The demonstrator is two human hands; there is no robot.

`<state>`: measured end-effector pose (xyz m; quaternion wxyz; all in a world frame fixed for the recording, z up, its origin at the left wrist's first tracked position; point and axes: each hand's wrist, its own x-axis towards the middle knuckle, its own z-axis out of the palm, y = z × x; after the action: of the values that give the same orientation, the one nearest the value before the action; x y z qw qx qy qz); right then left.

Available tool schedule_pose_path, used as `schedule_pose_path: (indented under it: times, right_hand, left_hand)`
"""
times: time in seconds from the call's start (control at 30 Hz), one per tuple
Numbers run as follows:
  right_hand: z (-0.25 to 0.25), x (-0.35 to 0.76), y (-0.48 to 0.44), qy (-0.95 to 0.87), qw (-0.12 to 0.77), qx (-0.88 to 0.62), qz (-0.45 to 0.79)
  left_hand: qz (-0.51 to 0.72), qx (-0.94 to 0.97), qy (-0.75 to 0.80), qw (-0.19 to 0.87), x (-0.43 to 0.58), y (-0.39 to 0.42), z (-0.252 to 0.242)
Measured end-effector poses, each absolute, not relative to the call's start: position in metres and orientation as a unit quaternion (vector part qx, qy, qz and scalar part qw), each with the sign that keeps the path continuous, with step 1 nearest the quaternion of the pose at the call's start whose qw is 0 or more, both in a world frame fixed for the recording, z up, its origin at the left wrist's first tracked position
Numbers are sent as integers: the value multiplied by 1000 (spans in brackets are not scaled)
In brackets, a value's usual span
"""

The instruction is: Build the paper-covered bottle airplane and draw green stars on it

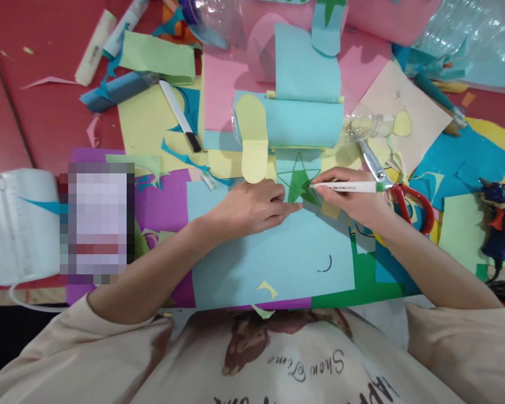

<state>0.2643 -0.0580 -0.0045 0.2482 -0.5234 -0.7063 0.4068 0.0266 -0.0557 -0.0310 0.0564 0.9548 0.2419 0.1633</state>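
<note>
My right hand [347, 193] is closed around a white acrylic marker [353, 187] with a green end. The marker's tip touches a green star [298, 185] on a light blue paper strip [283, 161]. The star's lower part is filled in green; its top shows only an outline. My left hand [261, 206] rests beside the strip, one finger stretched out along its lower edge and the others partly bent. Above lies a light blue paper-covered bottle [303, 120], joined to the strip. A yellow rounded paper piece [252, 118] sits at its left end.
A light blue sheet [269, 264] lies under my hands. Red-handled scissors [410, 205] are by my right forearm. A glue gun [500, 224] lies at far right. At left are a white device [23, 224] and a blurred-out rectangle [99, 213]. Paper scraps and markers surround the work.
</note>
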Motion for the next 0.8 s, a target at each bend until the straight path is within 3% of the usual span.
schedule_pose_path:
  times: [0.8]
  right_hand:
    - [-4, 263, -58, -693, 249, -528, 424]
  left_hand:
    - [180, 954, 235, 57, 27, -55, -30]
